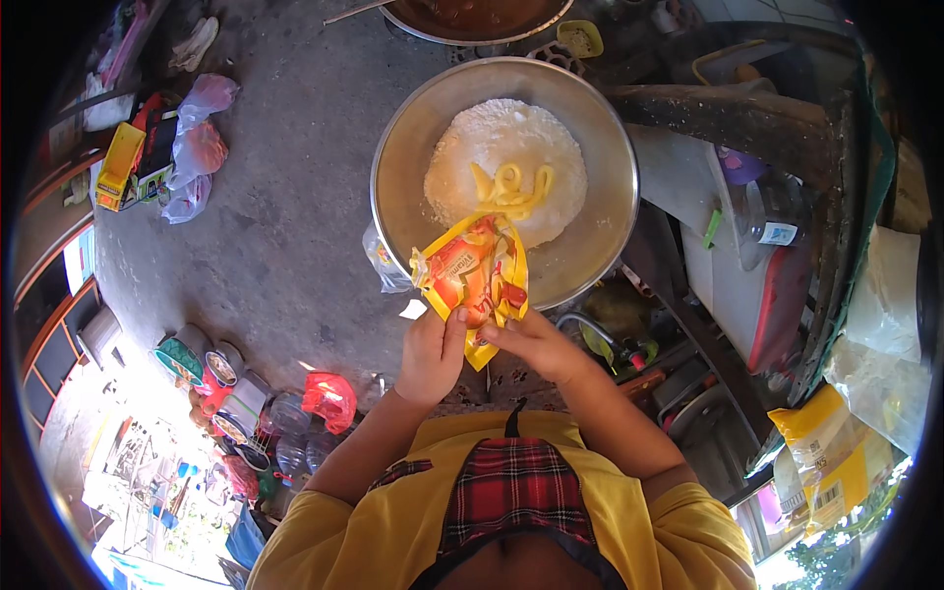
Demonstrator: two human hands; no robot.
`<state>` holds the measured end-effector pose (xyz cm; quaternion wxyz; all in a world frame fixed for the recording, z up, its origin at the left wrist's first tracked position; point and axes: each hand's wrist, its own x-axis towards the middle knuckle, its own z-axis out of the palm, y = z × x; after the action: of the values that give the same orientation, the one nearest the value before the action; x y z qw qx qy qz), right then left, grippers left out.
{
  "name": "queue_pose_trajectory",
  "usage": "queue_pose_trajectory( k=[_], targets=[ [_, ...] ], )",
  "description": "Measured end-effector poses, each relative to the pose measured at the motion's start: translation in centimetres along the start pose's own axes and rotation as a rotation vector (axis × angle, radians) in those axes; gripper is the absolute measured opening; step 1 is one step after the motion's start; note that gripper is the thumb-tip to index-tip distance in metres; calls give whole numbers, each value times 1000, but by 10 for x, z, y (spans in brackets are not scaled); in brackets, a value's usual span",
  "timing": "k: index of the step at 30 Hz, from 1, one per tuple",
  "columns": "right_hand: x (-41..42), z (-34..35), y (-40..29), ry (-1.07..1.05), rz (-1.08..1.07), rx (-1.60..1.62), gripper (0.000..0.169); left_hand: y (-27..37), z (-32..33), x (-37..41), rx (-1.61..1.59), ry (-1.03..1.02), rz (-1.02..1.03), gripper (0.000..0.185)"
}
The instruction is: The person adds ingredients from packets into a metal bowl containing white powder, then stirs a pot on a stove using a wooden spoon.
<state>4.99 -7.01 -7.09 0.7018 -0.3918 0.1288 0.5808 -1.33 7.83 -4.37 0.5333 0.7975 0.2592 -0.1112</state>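
My left hand (435,350) and my right hand (535,343) both grip the lower end of a yellow and orange printed plastic packet (476,273). The packet's upper end reaches over the near rim of a wide steel bowl (619,147). Inside the bowl lies a heap of white powder (509,133), which looks like flour. Pale yellow, soft margarine-like ribbons (516,195) lie in loops on the heap, just beyond the packet. Whether they still join the packet's opening is hidden.
Beyond the bowl is a pan of brown contents (479,18), with a small yellow-green dish (580,38) beside it. A dark wooden beam (723,122) lies to the right. Plastic bags (195,155) and a yellow toy truck (120,166) rest on the concrete floor at left.
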Motion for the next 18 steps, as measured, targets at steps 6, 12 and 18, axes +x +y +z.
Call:
queue_pose_trajectory(
  k=[6, 12, 18],
  targets=[
    [3, -39, -15, -353, 195, 718, 54, -2, -10, 1, -32, -243, 272, 16],
    [10, -6, -1, -256, 177, 436, 43, -2, -8, -10, 102, -219, 25, 14],
    [11, 17, -3, -141, 100, 405, 38, 0, -2, -16, 89, -147, 18, 17]
  ],
)
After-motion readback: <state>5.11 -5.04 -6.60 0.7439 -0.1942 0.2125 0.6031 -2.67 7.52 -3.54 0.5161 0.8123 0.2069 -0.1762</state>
